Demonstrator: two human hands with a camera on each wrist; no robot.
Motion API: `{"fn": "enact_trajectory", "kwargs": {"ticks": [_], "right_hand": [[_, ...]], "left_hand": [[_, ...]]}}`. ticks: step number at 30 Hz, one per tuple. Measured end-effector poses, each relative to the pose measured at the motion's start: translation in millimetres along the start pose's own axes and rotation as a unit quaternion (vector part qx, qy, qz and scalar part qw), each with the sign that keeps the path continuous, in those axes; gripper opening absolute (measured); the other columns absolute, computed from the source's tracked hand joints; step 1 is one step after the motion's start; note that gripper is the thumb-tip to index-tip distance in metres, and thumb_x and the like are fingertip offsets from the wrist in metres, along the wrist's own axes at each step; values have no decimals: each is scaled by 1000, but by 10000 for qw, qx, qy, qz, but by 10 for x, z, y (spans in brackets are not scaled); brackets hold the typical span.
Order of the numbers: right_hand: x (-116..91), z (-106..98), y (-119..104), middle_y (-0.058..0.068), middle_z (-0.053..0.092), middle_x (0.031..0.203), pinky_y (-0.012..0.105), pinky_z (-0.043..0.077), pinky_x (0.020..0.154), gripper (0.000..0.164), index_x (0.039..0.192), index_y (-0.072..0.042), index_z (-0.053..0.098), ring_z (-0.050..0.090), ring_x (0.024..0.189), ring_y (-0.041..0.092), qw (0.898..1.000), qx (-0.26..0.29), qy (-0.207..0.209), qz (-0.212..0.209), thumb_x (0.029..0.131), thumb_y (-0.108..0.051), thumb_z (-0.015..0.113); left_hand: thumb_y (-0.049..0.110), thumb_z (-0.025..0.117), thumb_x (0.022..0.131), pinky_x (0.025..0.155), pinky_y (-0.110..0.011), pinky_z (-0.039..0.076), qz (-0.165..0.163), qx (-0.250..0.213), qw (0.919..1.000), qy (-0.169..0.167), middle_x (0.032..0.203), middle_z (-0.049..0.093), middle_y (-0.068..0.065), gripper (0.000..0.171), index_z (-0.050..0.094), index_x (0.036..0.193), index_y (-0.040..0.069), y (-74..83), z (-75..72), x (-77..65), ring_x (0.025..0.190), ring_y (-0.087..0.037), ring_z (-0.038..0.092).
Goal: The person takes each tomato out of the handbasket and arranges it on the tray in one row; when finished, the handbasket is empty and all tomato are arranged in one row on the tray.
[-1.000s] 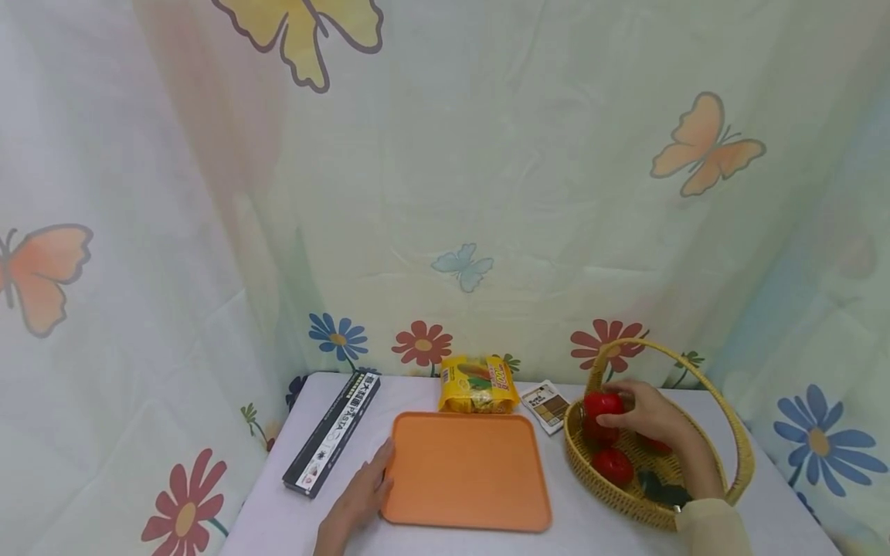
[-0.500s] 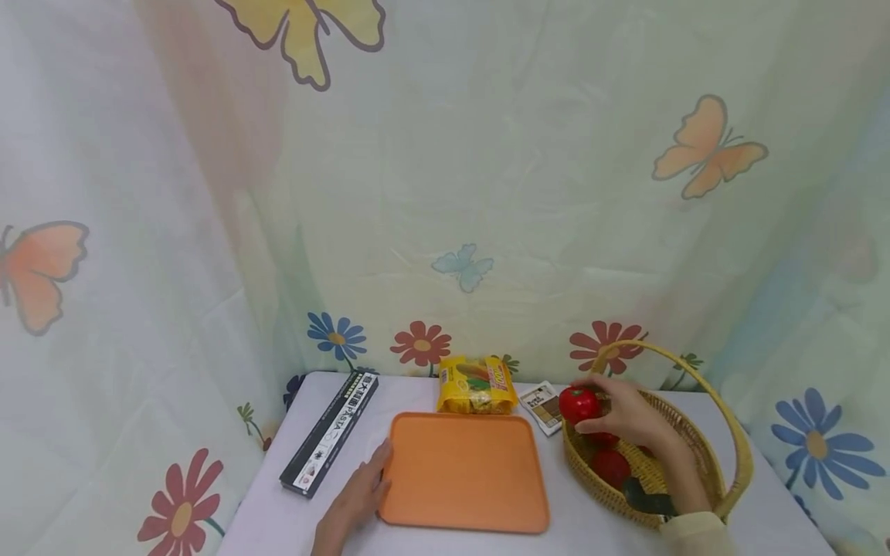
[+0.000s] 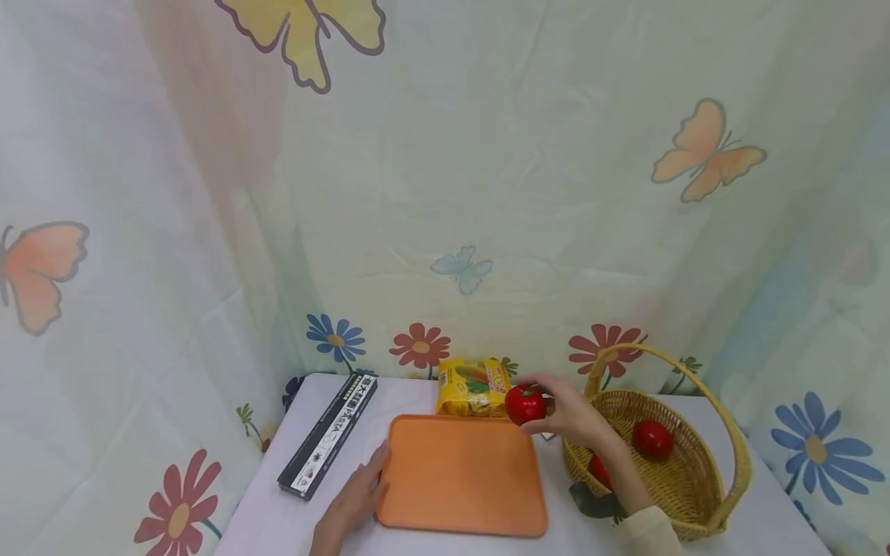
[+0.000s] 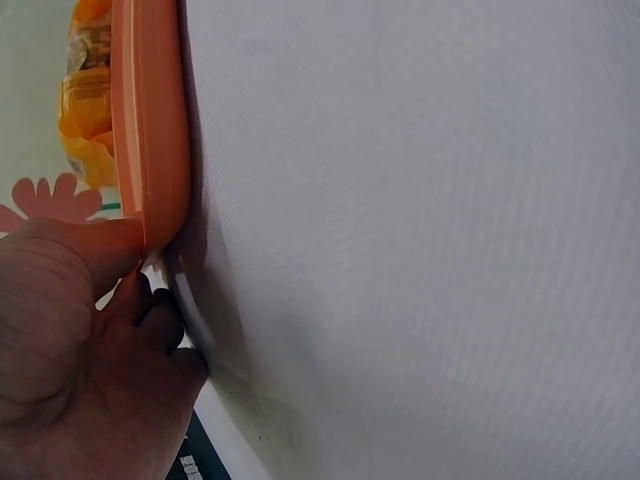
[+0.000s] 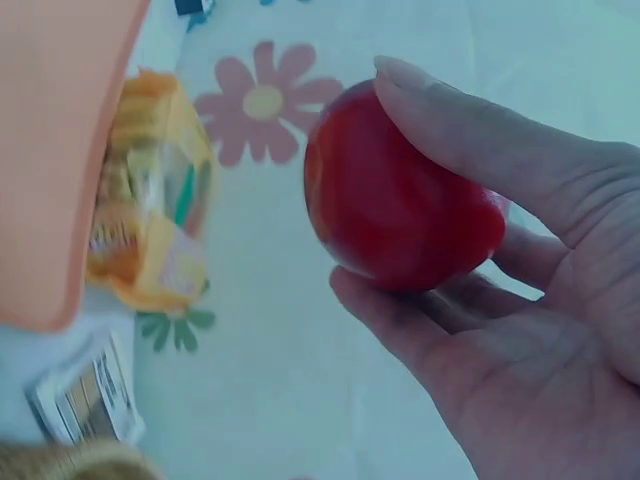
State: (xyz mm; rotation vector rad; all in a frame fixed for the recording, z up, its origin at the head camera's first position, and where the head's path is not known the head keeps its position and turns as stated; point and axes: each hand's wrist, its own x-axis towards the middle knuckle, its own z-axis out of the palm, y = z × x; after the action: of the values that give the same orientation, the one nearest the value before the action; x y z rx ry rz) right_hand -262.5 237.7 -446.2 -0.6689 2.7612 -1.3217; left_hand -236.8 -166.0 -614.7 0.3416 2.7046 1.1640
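My right hand holds a glossy red tomato with a green stem top, above the tray's upper right corner. In the right wrist view, the thumb lies along one side of the tomato and the fingers curl against the other. The orange rectangular tray lies flat on the table. At its left edge, my left hand grips the rim; in the left wrist view the thumb presses on the tray and the fingers bend in below.
A yellow wicker basket with a tall handle stands right, with red round items inside. Behind the tray sits a yellow packet; a small card lies between tray and basket. A black-and-white pasta box lies left. Floral curtain surrounds the table.
My right hand has lifted the tomato out of the basket and carried it left to the tray's upper right corner. The left hand has stayed at the tray's left edge.
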Motion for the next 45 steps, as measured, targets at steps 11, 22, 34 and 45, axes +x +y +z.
{"fn": "enact_trajectory", "kwargs": {"ticks": [11,22,34,45], "right_hand": [[265,669,-67,18,68,132,56,64,98,67,135,1,67,65,120,39,9997,217,83,-114,76,-4,98],[363,1542,-42,16,66,134,60,62,100,67,136,-1,65,61,123,38,9972,673,95,300,77,-5,97],[438,2180,126,17,64,132,66,55,107,68,134,1,66,58,124,40,9920,770,333,938,75,-8,99],[494,2460,117,15,61,135,67,52,111,70,133,-6,63,56,128,40,9896,903,511,1000,73,-2,98]], "left_hand": [[10,60,108,127,-75,17,30,-82,9999,87,175,31,-19,68,32,170,8,-4,3,1,156,-60,24],[8,61,106,126,-74,21,312,36,9992,254,171,33,-25,68,33,167,0,-86,47,-26,156,-55,29],[7,62,107,130,-71,15,172,-128,9997,68,174,31,-20,69,32,168,3,-42,43,14,160,-48,26],[13,64,107,126,-76,19,-70,-147,9998,89,174,32,-18,71,32,170,11,-105,65,31,157,-57,25]]}}
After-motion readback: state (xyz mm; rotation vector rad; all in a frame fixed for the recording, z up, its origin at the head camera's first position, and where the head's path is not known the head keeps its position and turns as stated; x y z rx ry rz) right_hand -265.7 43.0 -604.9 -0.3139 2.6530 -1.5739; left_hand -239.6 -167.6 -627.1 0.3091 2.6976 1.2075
